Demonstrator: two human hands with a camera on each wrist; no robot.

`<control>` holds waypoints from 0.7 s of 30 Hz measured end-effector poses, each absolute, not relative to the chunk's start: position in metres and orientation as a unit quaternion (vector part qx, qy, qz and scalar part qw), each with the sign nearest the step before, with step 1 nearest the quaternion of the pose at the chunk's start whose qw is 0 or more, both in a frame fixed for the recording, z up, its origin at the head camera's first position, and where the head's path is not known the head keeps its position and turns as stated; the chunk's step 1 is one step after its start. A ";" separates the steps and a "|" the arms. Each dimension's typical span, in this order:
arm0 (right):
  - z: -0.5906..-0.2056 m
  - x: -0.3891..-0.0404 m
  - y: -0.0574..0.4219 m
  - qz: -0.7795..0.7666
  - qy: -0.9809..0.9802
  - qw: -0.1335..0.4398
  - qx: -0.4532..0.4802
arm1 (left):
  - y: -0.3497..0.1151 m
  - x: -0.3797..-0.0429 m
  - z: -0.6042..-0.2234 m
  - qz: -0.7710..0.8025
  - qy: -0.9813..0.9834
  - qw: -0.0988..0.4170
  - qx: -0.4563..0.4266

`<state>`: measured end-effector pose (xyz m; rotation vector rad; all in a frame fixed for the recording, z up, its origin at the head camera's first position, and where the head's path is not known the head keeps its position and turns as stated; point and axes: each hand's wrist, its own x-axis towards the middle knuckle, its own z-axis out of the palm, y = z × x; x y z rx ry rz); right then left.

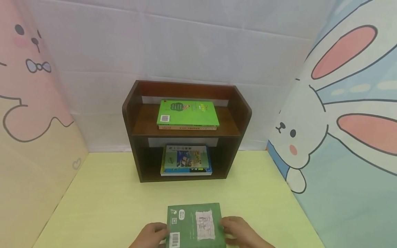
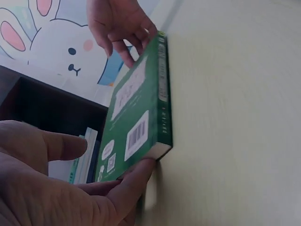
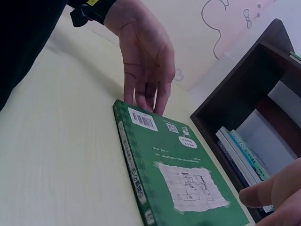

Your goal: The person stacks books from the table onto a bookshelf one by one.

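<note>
A green book (image 1: 187, 220) with a barcode and a pale sketched panel on its cover lies on the yellow table near the front, its spine towards the person. On its left side, the left hand (image 1: 152, 236) touches the short edge with its fingers, and the thumb is held apart from the cover in the left wrist view. At the opposite edge is the right hand (image 1: 240, 232), fingertips right beside the book and loosely bent. In the right wrist view only part of the right hand (image 3: 277, 195) shows, at the lower right.
Behind the book stands a dark brown two-tier shelf (image 1: 186, 135). Its upper tier bears a stack topped by a bright green book (image 1: 187, 115); the lower tier has several books (image 1: 186, 160) with blue and grey-green covers. Printed cartoon walls (image 1: 350, 193) enclose the table (image 1: 105, 193).
</note>
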<state>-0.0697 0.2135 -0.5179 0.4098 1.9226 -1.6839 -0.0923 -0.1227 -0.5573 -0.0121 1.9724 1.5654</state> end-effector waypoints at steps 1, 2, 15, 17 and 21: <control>-0.519 -0.070 0.213 -0.624 0.721 0.263 0.148 | -0.124 -0.092 -0.560 0.600 0.738 0.308 0.002; -0.520 -0.070 0.212 -0.622 0.727 0.252 0.144 | -0.124 -0.092 -0.562 0.606 0.734 0.306 0.007; -0.531 -0.069 0.210 -0.599 0.781 0.138 0.115 | -0.125 -0.087 -0.570 0.599 0.767 0.229 0.010; -0.530 -0.069 0.209 -0.597 0.782 0.137 0.114 | -0.126 -0.087 -0.567 0.595 0.775 0.213 0.000; -0.531 -0.071 0.206 -0.594 0.786 0.132 0.109 | -0.128 -0.087 -0.562 0.610 0.769 0.189 -0.016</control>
